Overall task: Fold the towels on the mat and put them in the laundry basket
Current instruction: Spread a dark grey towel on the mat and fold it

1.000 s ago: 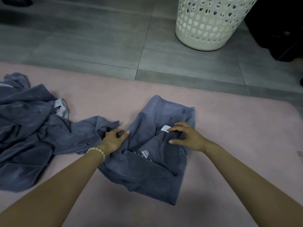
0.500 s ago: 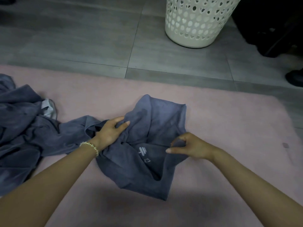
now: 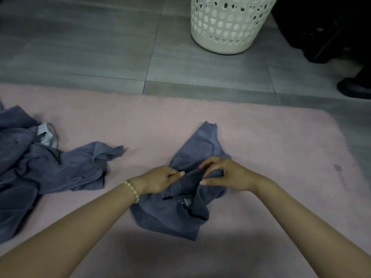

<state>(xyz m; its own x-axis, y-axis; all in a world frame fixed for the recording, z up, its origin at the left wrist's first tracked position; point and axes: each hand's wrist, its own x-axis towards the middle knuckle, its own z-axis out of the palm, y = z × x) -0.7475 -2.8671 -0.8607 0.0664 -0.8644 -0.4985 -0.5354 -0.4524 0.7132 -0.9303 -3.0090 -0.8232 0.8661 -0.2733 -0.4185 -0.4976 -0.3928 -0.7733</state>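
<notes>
Grey-blue towel (image 3: 174, 215) lies bunched on the pink mat (image 3: 261, 141), pinched in the grip of left hand (image 3: 158, 180) and right hand (image 3: 226, 173). White laundry basket (image 3: 226, 27) stands on grey tiled floor (image 3: 100, 47), inside unseen.

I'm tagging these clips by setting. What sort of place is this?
Likely a room in a home: a pink mat laid on grey floor tiles, a white perforated laundry basket beyond it, and blue towels heaped on the mat.
</notes>
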